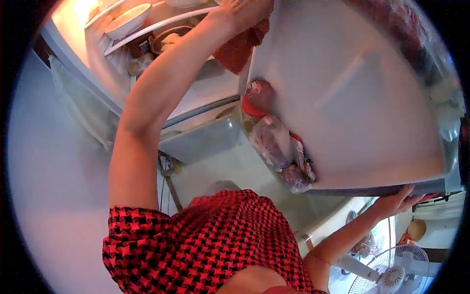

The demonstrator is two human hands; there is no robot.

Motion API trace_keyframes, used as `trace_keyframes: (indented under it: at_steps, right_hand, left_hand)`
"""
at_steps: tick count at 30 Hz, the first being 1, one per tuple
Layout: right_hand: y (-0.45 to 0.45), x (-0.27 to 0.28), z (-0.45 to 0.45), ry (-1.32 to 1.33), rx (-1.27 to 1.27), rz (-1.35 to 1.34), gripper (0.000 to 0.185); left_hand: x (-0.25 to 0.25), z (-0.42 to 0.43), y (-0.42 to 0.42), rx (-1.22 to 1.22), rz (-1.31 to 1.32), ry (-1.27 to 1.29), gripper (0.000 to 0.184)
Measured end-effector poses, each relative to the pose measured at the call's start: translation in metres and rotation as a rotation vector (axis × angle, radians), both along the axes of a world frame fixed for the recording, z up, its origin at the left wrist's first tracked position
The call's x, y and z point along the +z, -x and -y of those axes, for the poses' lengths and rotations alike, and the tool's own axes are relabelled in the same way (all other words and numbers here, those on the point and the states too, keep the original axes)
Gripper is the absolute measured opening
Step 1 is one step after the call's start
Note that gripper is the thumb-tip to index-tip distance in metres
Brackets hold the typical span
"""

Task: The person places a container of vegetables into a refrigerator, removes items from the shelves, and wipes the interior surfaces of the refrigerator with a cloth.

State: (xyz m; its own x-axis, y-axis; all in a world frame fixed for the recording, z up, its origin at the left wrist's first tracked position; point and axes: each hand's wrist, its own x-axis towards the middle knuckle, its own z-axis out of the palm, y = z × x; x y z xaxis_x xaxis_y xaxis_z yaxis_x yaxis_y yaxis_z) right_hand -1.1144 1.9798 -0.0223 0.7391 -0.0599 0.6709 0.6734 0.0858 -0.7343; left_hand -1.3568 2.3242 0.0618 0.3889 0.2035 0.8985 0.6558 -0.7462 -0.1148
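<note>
My left hand (247,12) reaches up to the top edge of the view, closed on a reddish-brown cloth (240,51). The cloth hangs below it, between the lit fridge shelves and the inner side of the fridge door; part of the hand is cut off by the frame. Low on the right, my right hand (399,202) has its fingers curled around the edge of the open fridge door (352,132). Along the door's inner side, near the hinge, sit several plastic-wrapped bundles (271,142) and a round red item (258,97).
Fridge shelves at upper left hold a white bowl (128,22) and a brown bowl (171,40). Below them is a translucent drawer (203,139). A white fan (391,275) stands at lower right, behind the door. More bagged things (416,29) show along the upper right.
</note>
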Motion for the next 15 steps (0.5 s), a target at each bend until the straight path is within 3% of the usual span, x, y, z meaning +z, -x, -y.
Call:
trace_keyframes:
  at_steps: [2,6,8,9,10,12,13,15]
  right_hand:
    - [0.002,0.004,0.0,0.013,0.007,0.028,0.07]
    - [0.008,0.005,-0.003,-0.037,0.05,-0.003,0.069]
    - [0.011,0.005,0.0,-0.054,0.062,-0.023,0.068]
    - [0.012,0.006,0.001,-0.048,0.1,-0.009,0.068]
    - [0.012,0.006,0.001,-0.045,0.134,0.004,0.067]
    - [0.009,0.006,0.004,0.039,0.03,0.055,0.066]
    - [0.012,0.006,0.002,-0.014,0.041,0.057,0.065]
    - [0.012,0.008,-0.004,-0.084,0.054,0.067,0.065]
  left_hand:
    - [-0.001,-0.005,0.002,0.162,-0.126,0.025,0.026]
    - [-0.018,-0.005,0.004,0.159,-0.112,0.127,0.028]
    - [-0.039,0.005,-0.001,0.193,-0.282,0.216,0.027]
    - [-0.065,-0.007,-0.008,0.161,-0.239,0.198,0.031]
    - [-0.058,-0.003,-0.006,0.152,-0.229,0.189,0.031]
    - [-0.038,0.014,-0.005,-0.196,0.052,0.646,0.026]
    - [-0.031,0.015,-0.01,-0.351,0.255,0.602,0.024]
    - [-0.008,0.039,-0.019,-0.489,0.416,0.516,0.025]
